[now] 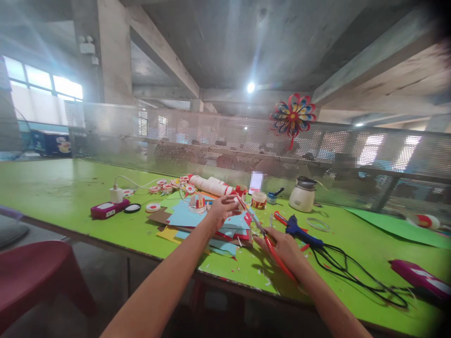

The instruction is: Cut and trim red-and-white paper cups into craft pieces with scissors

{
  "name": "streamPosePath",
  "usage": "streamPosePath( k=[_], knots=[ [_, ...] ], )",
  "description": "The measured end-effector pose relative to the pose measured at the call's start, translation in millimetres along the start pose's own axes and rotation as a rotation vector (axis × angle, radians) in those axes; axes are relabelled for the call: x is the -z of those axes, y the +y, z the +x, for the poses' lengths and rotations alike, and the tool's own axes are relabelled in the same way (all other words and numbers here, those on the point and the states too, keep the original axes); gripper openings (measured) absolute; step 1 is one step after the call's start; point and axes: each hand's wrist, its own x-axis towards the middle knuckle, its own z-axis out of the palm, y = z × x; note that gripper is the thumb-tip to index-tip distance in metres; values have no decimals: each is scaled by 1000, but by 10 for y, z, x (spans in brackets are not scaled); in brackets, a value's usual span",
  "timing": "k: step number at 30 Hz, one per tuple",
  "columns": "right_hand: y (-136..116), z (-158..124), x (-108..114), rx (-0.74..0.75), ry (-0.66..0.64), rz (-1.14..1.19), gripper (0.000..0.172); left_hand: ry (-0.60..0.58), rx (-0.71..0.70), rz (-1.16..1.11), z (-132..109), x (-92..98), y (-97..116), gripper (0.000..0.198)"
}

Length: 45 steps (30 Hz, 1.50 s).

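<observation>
My right hand (284, 246) is closed around the red handles of a pair of scissors (260, 227), whose metal blades point up and to the left. At their tip, my left hand (224, 210) pinches a small red and white paper piece (238, 200). Blade and paper meet or overlap; whether the blades are cutting cannot be made out. Under my left hand lies a loose stack of light blue paper (186, 216), with brown and yellow sheets showing at its edges. Small paper scraps are strewn near the table's front edge.
A blue glue gun (299, 232) with a black cord lies right of my right hand. Behind stand a cream kettle (302, 195), a tape roll (259, 201) and a lit phone (256, 180). At left is a purple power strip (110, 209). A pinwheel (293, 116) hangs on the mesh screen.
</observation>
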Motion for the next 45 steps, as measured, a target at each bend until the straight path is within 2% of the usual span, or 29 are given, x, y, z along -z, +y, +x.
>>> streamPosePath(
  k=[10, 18, 32, 45],
  knots=[
    [35, 9, -30, -34, 28, -21, 35, -14, 28, 26, -56, -82, -17, 37],
    [29, 6, -34, -44, 52, -10, 35, -14, 52, 1, -48, -80, -14, 37],
    [-33, -6, 10, -23, 30, 24, 33, 20, -54, -38, -17, -67, -15, 48],
    [-13, -9, 1, -17, 40, 34, 33, -13, -43, -21, -33, -77, 0, 51]
  ],
)
